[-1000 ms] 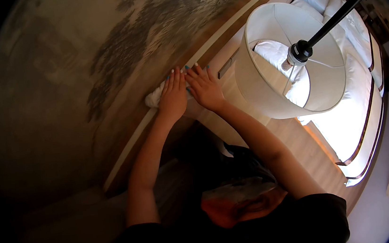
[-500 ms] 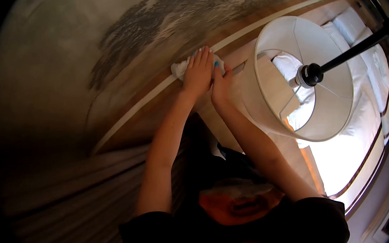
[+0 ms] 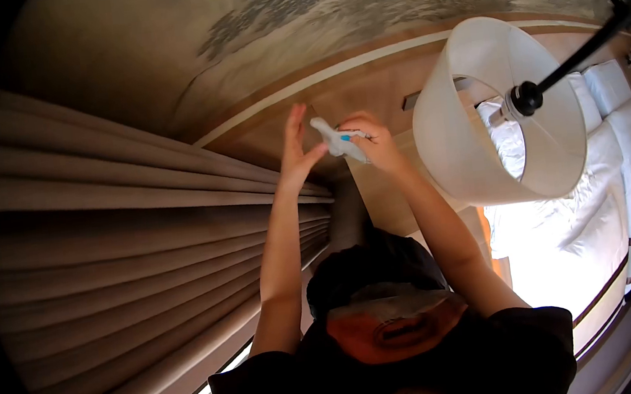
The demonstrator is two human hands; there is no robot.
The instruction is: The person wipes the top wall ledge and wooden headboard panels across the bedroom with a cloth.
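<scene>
A crumpled white cloth (image 3: 334, 138) is gripped by my right hand (image 3: 375, 143), with fingers and thumb closed on one end. The other end of the cloth points toward my left hand (image 3: 298, 153). That hand is open, its fingers stretched upward and its thumb near or touching the cloth; I cannot tell which. Both hands are in front of the wooden wall panel (image 3: 261, 122), below its pale trim strip (image 3: 318, 78).
A white lampshade (image 3: 448, 137) on a black arm (image 3: 585, 53) stands close to my right hand. Pleated curtains (image 3: 121, 248) fill the left side. A bed with white bedding (image 3: 566, 240) lies to the right. A dark wall fitting (image 3: 413, 100) sits on the panel.
Both hands have come away from the trim strip, where they pressed the cloth. My left hand has let go and opened; my right hand keeps the cloth. The view has turned toward the curtains.
</scene>
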